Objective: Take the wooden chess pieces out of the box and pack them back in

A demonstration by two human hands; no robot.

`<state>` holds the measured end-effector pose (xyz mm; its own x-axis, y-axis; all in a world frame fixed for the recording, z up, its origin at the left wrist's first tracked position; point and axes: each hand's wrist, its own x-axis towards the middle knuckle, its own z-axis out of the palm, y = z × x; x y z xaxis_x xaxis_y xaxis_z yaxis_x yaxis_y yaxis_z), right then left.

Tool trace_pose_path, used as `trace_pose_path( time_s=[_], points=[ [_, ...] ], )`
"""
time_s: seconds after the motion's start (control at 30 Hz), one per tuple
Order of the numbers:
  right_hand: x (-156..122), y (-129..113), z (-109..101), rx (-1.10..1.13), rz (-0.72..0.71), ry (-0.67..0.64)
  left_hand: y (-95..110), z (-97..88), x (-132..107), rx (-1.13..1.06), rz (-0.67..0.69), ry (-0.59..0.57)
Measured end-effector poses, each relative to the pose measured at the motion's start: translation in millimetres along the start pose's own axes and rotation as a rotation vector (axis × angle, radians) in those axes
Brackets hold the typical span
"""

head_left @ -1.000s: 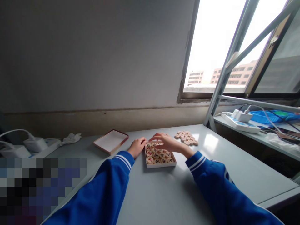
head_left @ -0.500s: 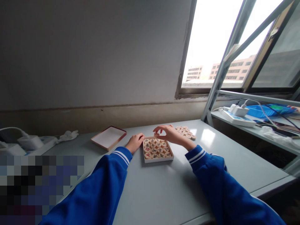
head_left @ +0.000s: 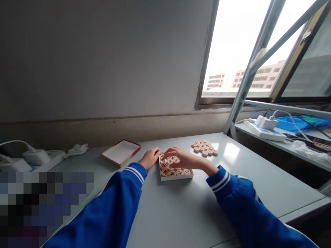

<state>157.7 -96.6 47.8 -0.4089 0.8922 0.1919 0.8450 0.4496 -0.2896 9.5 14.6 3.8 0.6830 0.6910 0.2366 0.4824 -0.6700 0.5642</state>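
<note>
A shallow white box (head_left: 176, 177) holding several round wooden chess pieces (head_left: 169, 170) lies on the grey table (head_left: 181, 213) in front of me. My left hand (head_left: 150, 158) rests curled against the box's left far corner. My right hand (head_left: 181, 159) reaches low over the pieces in the box, fingers bent down onto them; whether it holds a piece is hidden. A loose cluster of more wooden pieces (head_left: 204, 148) lies on the table to the right of the box. Both arms wear blue sleeves with white stripes.
The box's empty lid (head_left: 121, 152) lies upturned at the left. A white glove (head_left: 77, 149) and white power adapters (head_left: 36, 156) sit at the far left. A shelf at right carries a power strip (head_left: 263, 131) and a blue tray (head_left: 297, 122). Wall and window stand behind.
My right hand, raised above the box's far edge half a second ago, has dropped down and left onto the pieces in the box. My left hand stays at the box's corner.
</note>
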Motion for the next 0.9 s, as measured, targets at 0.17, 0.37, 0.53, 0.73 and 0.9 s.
trace_pose_path(
  time_s=[0.17,0.37,0.53,0.73,0.9],
  points=[
    [8,-18,21,-0.062,-0.014,0.031,-2,0.7,0,0.013,-0.002,-0.001],
    [-2,-2,-3,-0.023,0.058,0.160,-3,1.4,1,-0.006,0.017,0.004],
    [-30,44,-31,-0.071,0.310,0.093,-1,0.7,-1,-0.020,-0.003,0.005],
    [-35,48,-28,-0.165,0.315,0.107,1,0.0,-1,-0.028,0.000,0.004],
    [-6,-6,2,0.022,-0.011,0.009,0,0.7,-1,-0.014,0.010,0.007]
  ],
)
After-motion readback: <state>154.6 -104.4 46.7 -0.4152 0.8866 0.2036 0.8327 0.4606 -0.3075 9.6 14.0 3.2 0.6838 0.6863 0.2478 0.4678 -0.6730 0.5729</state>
